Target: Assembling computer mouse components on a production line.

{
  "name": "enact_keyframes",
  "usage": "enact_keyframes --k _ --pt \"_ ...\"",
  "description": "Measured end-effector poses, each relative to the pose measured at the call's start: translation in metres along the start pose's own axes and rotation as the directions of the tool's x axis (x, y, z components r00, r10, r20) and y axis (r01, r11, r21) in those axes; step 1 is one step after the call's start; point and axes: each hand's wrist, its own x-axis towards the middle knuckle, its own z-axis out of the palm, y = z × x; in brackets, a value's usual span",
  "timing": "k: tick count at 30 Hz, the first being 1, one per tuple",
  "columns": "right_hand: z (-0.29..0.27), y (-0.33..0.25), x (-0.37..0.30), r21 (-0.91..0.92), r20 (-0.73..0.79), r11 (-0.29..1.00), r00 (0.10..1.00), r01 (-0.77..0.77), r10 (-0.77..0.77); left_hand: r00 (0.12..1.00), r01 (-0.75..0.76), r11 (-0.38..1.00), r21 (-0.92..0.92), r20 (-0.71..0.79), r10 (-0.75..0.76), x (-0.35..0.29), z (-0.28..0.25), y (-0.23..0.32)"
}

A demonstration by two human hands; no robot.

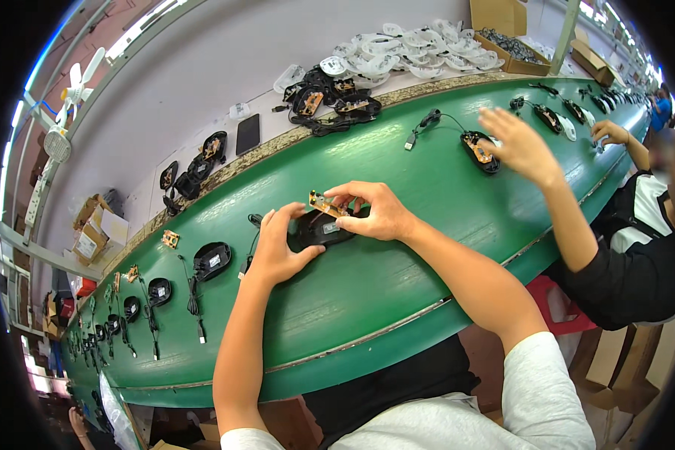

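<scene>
On the green belt in front of me lies a black computer mouse base shell (330, 231). My left hand (277, 247) grips its left end between thumb and fingers. My right hand (379, 214) pinches a small tan circuit board (324, 205), tilted up just above the shell. Part of the shell is covered by my right fingers. A black cable (256, 220) shows beside my left hand. To the left on the belt, another black mouse shell (213, 259) lies near a loose circuit board (170, 238) and a bundled cable (193, 304).
A co-worker's hand (521, 146) hovers over a mouse shell with a board (480, 152) at the right. Along the far ledge are a phone (248, 134), piled black mouse parts (337, 101), clear plastic covers (412, 49) and a cardboard box (529, 66). More shells line the belt leftward.
</scene>
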Motion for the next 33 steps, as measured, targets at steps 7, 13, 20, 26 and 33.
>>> enact_keyframes --k 7,13,20,26,33 --pt "0.007 -0.004 0.0 -0.026 0.141 0.995 0.985 -0.093 0.096 0.995 -0.048 0.997 0.057 -0.084 0.053 -0.031 0.002 -0.009" --pt "0.02 -0.01 0.001 -0.332 0.246 0.917 0.959 0.222 -0.143 0.968 -0.172 0.983 0.061 -0.173 0.18 -0.038 0.008 -0.033" --pt "0.013 -0.001 -0.001 -0.368 0.285 0.88 0.938 0.299 -0.199 0.974 -0.158 0.987 0.034 -0.161 0.161 -0.03 0.022 -0.033" --pt "0.019 0.0 -0.002 -0.415 0.331 0.854 0.926 0.314 -0.179 0.986 -0.061 0.996 -0.06 -0.156 0.051 -0.029 0.022 -0.028" --pt "0.022 -0.007 0.002 -0.543 0.405 0.78 0.911 0.31 -0.08 0.982 -0.068 0.995 -0.072 -0.182 0.053 -0.029 0.022 -0.025"
